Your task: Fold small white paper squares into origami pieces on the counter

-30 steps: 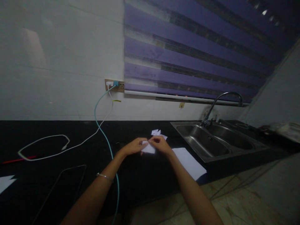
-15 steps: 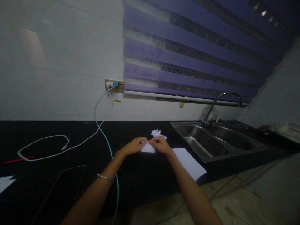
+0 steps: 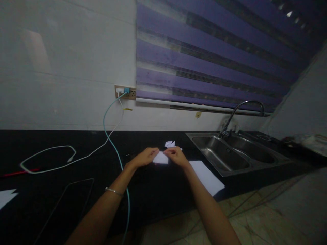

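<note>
A small folded white paper point(image 3: 160, 158) is pinched between both my hands above the black countertop point(image 3: 158, 190). My left hand point(image 3: 145, 157) grips its left edge with curled fingers. My right hand point(image 3: 176, 156) is closed on its right edge. A silver bangle point(image 3: 113, 192) circles my left wrist. Just behind the hands lie small folded white paper pieces point(image 3: 170, 144). A flat white sheet point(image 3: 206, 177) lies to the right of my right forearm, near the counter's front edge.
A steel sink point(image 3: 237, 154) with a curved tap point(image 3: 245, 109) is at the right. A teal cable point(image 3: 112, 143) and a white cable point(image 3: 51, 160) run from the wall socket point(image 3: 125, 92) across the counter. A dark flat device point(image 3: 68, 200) lies at front left, with more paper point(image 3: 6, 197) at the far left.
Both hands have moved slightly away from me with the folded paper, and it sits a little higher between the fingertips. Nothing else has moved.
</note>
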The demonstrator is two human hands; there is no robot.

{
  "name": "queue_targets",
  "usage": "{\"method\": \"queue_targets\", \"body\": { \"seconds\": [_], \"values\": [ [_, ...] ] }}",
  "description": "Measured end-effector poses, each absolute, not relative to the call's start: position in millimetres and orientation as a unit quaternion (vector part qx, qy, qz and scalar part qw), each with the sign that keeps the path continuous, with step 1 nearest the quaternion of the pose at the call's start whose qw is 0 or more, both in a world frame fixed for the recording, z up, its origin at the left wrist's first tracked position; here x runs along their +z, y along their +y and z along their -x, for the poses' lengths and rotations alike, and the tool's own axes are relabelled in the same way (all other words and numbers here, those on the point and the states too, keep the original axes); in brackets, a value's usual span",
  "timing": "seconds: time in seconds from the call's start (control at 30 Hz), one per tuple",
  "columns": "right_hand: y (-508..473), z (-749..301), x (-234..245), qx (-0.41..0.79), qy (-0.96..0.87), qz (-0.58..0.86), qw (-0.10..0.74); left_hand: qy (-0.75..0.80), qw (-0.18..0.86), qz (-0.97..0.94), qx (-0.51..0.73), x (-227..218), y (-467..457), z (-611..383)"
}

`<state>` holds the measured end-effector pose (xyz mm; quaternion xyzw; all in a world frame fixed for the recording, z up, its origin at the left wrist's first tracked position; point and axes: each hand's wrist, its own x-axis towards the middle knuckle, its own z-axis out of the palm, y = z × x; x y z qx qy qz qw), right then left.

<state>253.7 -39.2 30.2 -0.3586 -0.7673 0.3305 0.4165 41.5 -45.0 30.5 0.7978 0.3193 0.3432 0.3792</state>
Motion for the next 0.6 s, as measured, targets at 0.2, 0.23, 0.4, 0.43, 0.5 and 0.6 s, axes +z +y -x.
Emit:
{"method": "queue_targets", "body": {
  "seconds": [0.2, 0.23, 0.4, 0.43, 0.5, 0.6],
  "values": [
    [-38.1, -255.9, 32.7, 0.310, -0.768, 0.368, 0.424, 0.316, 0.402, -0.788, 0.343, 34.2, -43.8, -35.4],
    [-37.8, -256.1, 32.9, 0.310, -0.765, 0.370, 0.425, 0.320, 0.404, -0.785, 0.343, 35.0, -43.5, -34.0],
    [-35.7, -256.9, 31.0, 0.338, -0.750, 0.375, 0.428, 0.307, 0.394, -0.792, 0.351, 37.6, -42.0, -30.2],
    [-35.2, -257.3, 30.4, 0.343, -0.746, 0.377, 0.428, 0.310, 0.389, -0.791, 0.355, 38.1, -42.0, -30.2],
    [-34.2, -258.2, 29.6, 0.348, -0.742, 0.380, 0.429, 0.323, 0.381, -0.786, 0.364, 39.3, -43.1, -30.6],
    [-33.5, -260.1, 29.7, 0.340, -0.743, 0.375, 0.438, 0.333, 0.387, -0.778, 0.367, 42.4, -47.4, -31.7]
  ]
}}
